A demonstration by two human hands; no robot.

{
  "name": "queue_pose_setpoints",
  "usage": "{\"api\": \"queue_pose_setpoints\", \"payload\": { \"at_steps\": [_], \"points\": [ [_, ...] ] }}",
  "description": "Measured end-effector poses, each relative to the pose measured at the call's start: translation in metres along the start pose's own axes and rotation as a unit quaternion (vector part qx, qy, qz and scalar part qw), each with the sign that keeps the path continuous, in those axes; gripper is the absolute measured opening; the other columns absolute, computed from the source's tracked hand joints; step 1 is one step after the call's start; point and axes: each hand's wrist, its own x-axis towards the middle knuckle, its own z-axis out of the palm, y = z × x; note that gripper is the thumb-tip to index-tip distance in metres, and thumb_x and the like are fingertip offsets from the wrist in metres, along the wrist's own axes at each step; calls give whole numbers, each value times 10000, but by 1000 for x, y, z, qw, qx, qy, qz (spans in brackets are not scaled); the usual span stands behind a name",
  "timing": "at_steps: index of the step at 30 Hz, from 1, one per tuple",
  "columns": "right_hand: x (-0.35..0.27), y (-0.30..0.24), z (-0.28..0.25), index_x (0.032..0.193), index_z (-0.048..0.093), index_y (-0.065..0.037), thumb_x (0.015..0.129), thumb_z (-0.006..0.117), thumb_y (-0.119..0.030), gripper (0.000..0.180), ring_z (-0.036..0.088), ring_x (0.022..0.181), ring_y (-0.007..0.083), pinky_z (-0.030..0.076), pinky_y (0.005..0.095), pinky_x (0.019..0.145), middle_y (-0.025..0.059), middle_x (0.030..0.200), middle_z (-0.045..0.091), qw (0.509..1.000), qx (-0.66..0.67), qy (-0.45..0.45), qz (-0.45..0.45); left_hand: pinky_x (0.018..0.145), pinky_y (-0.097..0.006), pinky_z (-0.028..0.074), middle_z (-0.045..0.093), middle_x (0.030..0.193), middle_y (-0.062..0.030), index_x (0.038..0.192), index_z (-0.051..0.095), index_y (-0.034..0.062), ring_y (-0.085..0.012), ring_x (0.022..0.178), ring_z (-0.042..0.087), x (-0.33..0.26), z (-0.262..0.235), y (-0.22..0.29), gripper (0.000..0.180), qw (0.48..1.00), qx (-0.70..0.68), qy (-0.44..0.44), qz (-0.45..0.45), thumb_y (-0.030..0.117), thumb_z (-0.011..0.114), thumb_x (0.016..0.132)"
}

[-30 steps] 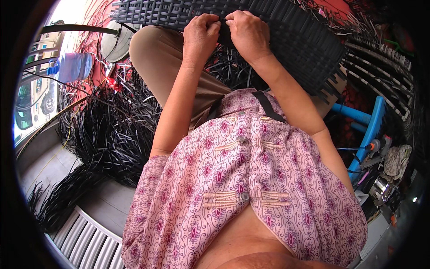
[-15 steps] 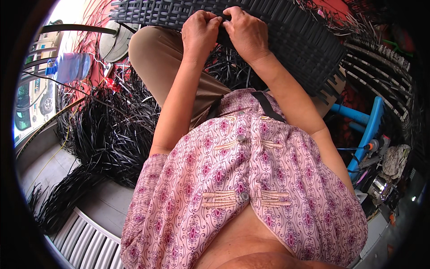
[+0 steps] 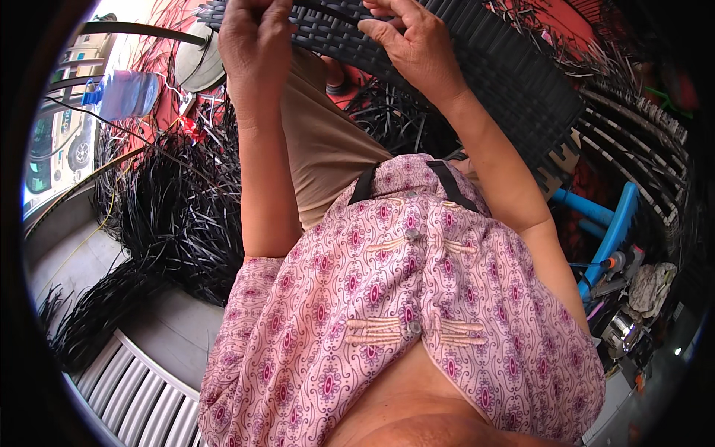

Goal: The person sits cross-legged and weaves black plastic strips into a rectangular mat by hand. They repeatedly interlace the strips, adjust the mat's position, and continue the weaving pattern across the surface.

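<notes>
A black woven panel [image 3: 514, 89], made of flat plastic strips, lies across my lap at the top of the view. My left hand [image 3: 257, 56] is raised over its left part, with fingers pinched on a black strip [image 3: 328, 10]. That strip stretches from the fingers toward my right hand. Over the weave, my right hand [image 3: 421, 52] has its thumb and forefinger apart near the strip's other end. The top edge of the picture cuts off some fingertips of my left hand.
Loose black strips [image 3: 179, 201] are heaped at my left, beside a white slatted piece [image 3: 141, 387]. A blue water bottle [image 3: 126, 95] and a round grey base [image 3: 199, 59] stand at the upper left. Blue bars [image 3: 614, 231] and tools are at my right.
My hands were together over the weave and are now apart. The left has moved left and up with the strip; the right has shifted slightly, its thumb and forefinger spreading.
</notes>
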Motion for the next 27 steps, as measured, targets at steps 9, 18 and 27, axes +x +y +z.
{"api": "queue_pose_setpoints", "payload": {
  "at_steps": [9,18,27],
  "points": [
    [1,27,8,984,793,-38,937,751,-255,226,634,629,61,532,228,601,10,766,728,971,208,38,112,682,-211,486,696,836,-1,1029,739,21,-65,726,599,6,16,-24,144,994,-16,-108,-16,121,737,925],
    [-13,33,8,1025,766,-30,908,770,-149,167,643,677,49,549,239,602,6,787,725,968,162,79,175,883,-434,544,741,1002,-115,992,796,127,-308,994,703,-15,58,-43,346,871,462,-158,50,429,709,847],
    [-18,37,21,966,746,-15,868,763,-109,137,745,760,238,588,332,695,149,898,755,992,11,105,76,848,-478,556,751,982,-148,983,799,122,-355,975,712,2,60,-43,331,842,495,-208,47,366,644,823]
  ]
}}
